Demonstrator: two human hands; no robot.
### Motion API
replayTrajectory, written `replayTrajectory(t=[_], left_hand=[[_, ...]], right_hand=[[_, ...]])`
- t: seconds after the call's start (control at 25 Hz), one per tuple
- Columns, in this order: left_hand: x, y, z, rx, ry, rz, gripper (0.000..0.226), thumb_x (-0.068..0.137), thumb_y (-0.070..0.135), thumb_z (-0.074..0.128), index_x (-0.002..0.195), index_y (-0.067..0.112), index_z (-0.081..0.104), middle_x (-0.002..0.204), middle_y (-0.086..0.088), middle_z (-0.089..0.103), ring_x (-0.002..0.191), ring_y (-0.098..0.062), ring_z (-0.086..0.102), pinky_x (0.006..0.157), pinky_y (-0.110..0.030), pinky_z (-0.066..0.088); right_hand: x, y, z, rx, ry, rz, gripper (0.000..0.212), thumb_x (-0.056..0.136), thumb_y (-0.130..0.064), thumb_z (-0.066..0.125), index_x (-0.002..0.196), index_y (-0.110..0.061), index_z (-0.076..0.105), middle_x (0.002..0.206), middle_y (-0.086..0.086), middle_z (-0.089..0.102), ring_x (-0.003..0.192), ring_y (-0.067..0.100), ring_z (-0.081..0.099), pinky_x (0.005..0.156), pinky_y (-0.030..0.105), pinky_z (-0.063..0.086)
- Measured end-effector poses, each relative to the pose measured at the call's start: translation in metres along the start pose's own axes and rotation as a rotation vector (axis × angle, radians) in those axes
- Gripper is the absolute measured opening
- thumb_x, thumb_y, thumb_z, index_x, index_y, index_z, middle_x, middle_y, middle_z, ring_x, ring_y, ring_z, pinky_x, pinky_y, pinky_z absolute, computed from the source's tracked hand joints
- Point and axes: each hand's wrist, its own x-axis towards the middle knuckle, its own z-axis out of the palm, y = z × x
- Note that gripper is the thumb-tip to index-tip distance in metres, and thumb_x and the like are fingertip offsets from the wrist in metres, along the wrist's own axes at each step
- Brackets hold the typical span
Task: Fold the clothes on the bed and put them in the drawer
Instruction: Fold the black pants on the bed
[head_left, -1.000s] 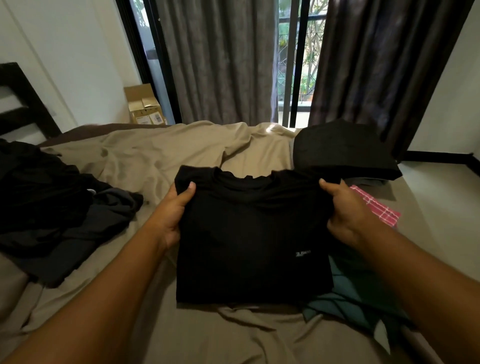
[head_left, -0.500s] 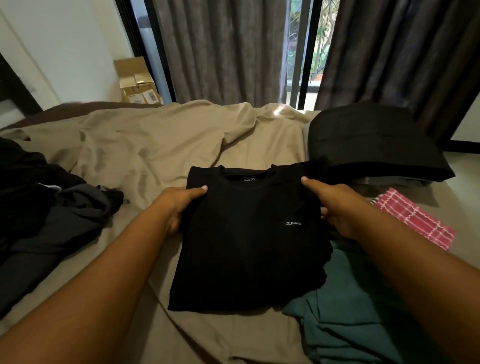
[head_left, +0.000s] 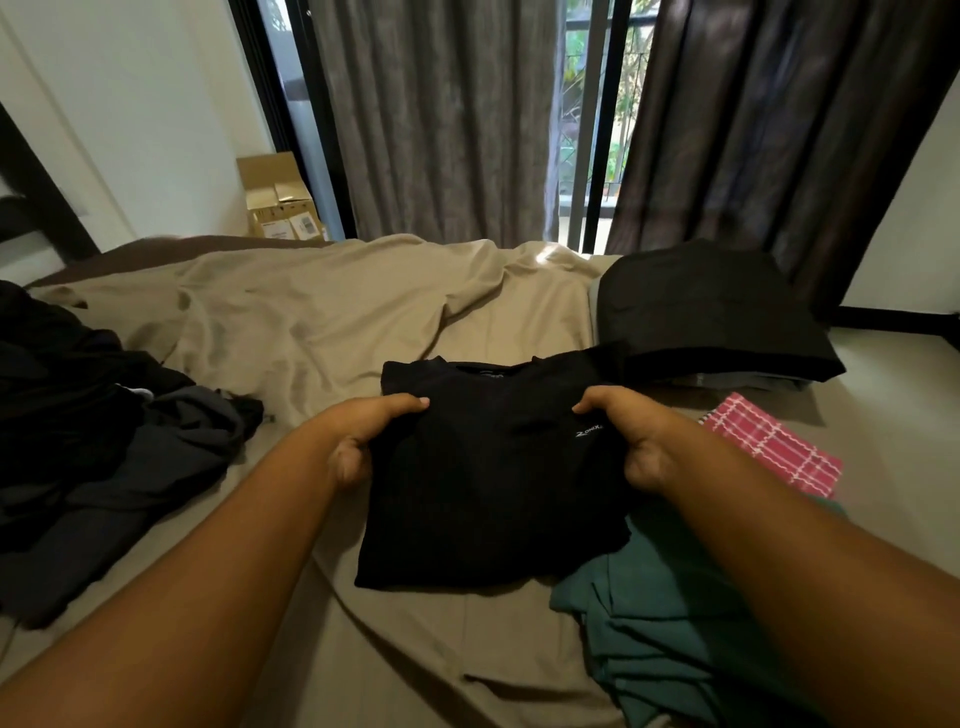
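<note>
Head view. Gripping folded black T-shirt (head_left: 493, 499) at both side edges: left hand (head_left: 363, 441) curled round the left edge, right hand (head_left: 631, 441) round the right edge just beside the small white chest logo. Fingers on top, thumbs at the sides, both hands clamped on fabric. Held symmetric near the collar end, likely to stop the stacked layers sliding and to keep the rectangle square. Folding looks done or nearly so. Stowing not started, no drawer in sight.

Lying flat mid-bed (head_left: 415, 654), collar at the far end, near right corner overlapping a teal garment (head_left: 675, 639). Matte knit, soft and limp. Expect sag in the middle if lifted by the edges only, so better supported from below.

Farther out: tan sheet (head_left: 311, 327), wrinkled, smooth weave. Right of the shirt, a red-and-white checked cloth (head_left: 774, 447), flat and thin. Behind it, a squared stack of dark folded clothes (head_left: 711, 312), at or against the shirt's far right corner; cannot tell if touching. Probably the done pile. Left, a crumpled heap of black and grey clothes (head_left: 104, 441), probably the backlog. Beyond the bed: open cardboard box (head_left: 280, 202) by the wall, grey curtains (head_left: 441, 119) over a barred window.
</note>
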Motion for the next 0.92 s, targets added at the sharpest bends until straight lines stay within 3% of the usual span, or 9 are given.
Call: replayTrajectory(t=[0.08,0.28,0.4,0.48,0.56,0.72,0.8,0.92], left_hand=[[-0.004,0.001,-0.005,-0.124,0.011,0.032,0.046,0.083,0.020,0.078,0.125,0.006,0.064,0.114,-0.019,0.072,0.107,-0.037,0.067,0.100,-0.051,0.051],[-0.050,0.029,-0.022,-0.356,-0.028,0.262,0.034,0.086,0.018,0.074,0.119,0.010,0.069,0.112,-0.012,0.075,0.099,-0.027,0.072,0.079,-0.039,0.057],[-0.101,0.031,-0.040,-0.435,-0.022,0.454,0.039,0.088,0.012,0.071,0.126,0.010,0.065,0.118,-0.008,0.074,0.113,-0.024,0.068,0.095,-0.035,0.053],[-0.143,0.009,-0.051,-0.392,-0.036,0.504,0.033,0.092,0.015,0.067,0.125,0.012,0.066,0.120,-0.005,0.074,0.116,-0.022,0.066,0.102,-0.035,0.049],[-0.177,-0.038,-0.061,-0.313,-0.024,0.457,0.030,0.094,0.023,0.065,0.123,0.016,0.068,0.118,-0.003,0.075,0.109,-0.021,0.070,0.095,-0.036,0.051],[-0.215,-0.169,-0.079,-0.023,0.104,0.221,0.045,0.081,0.027,0.079,0.122,0.015,0.068,0.100,-0.008,0.078,0.085,-0.026,0.076,0.076,-0.040,0.058],[-0.227,-0.214,-0.083,0.036,0.139,0.195,0.053,0.078,0.023,0.082,0.127,0.018,0.064,0.101,-0.005,0.078,0.091,-0.026,0.075,0.079,-0.041,0.059],[-0.235,-0.222,-0.076,0.010,0.175,0.223,0.042,0.086,0.020,0.078,0.125,0.021,0.060,0.103,-0.004,0.073,0.094,-0.024,0.069,0.077,-0.035,0.054]], right_hand=[[-0.005,0.002,-0.002,0.121,-0.008,-0.040,0.027,0.086,-0.007,0.059,0.109,0.000,0.072,0.102,0.023,0.075,0.107,0.039,0.069,0.090,0.049,0.056],[-0.038,-0.022,0.006,0.280,-0.146,-0.239,0.034,0.087,-0.022,0.071,0.118,-0.008,0.073,0.109,0.015,0.076,0.102,0.035,0.072,0.082,0.047,0.058],[-0.071,-0.021,0.012,0.269,-0.168,-0.413,0.037,0.087,-0.013,0.071,0.123,-0.006,0.068,0.112,0.016,0.076,0.101,0.034,0.073,0.084,0.051,0.060],[-0.098,0.005,0.013,0.221,-0.206,-0.463,0.042,0.087,-0.021,0.074,0.127,-0.009,0.067,0.115,0.012,0.075,0.105,0.030,0.073,0.089,0.047,0.059],[-0.122,0.050,0.009,0.165,-0.217,-0.458,0.045,0.086,-0.031,0.078,0.128,-0.019,0.067,0.116,0.002,0.076,0.107,0.023,0.073,0.095,0.043,0.056],[-0.154,0.172,0.000,-0.018,-0.034,-0.338,0.034,0.088,-0.015,0.077,0.121,-0.015,0.070,0.105,0.005,0.078,0.096,0.026,0.074,0.083,0.041,0.060],[-0.165,0.216,-0.002,-0.074,0.034,-0.296,0.043,0.084,-0.018,0.081,0.125,-0.013,0.069,0.105,0.005,0.077,0.095,0.027,0.074,0.087,0.048,0.061],[-0.175,0.225,-0.001,0.004,0.085,-0.287,0.048,0.088,-0.041,0.076,0.129,-0.020,0.065,0.117,0.001,0.073,0.106,0.026,0.069,0.097,0.049,0.056]])
